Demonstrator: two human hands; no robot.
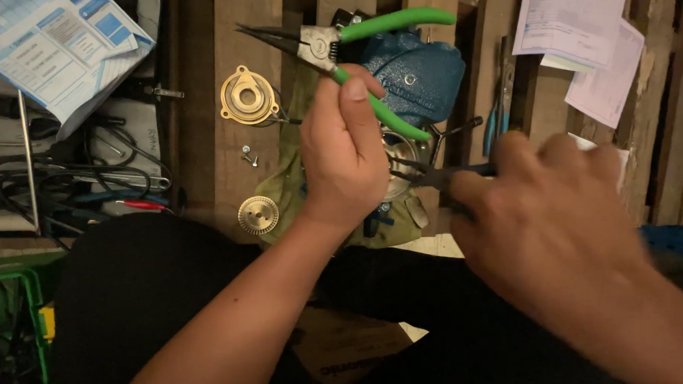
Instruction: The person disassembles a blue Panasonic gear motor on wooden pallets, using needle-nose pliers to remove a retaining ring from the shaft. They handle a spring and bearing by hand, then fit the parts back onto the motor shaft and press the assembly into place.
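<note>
My left hand (343, 154) is raised over the wooden bench and grips one handle of green-handled long-nose pliers (378, 23), whose thin jaws point left. My right hand (545, 214), blurred by motion, is closed around dark pliers (437, 174) whose tips reach left toward a round silver metal part (400, 167) partly hidden behind my left hand. A blue cast metal housing (425, 74) lies just behind the part, on an olive cloth (287, 184).
A brass flanged disc (246, 98), a small screw (248, 157) and a brass gear (257, 215) lie left of the cloth. Cables and tools (92, 179) crowd the left, under a folded leaflet (52, 38). Papers (574, 30) hang at upper right. A blue-handled tool (499, 114) lies there.
</note>
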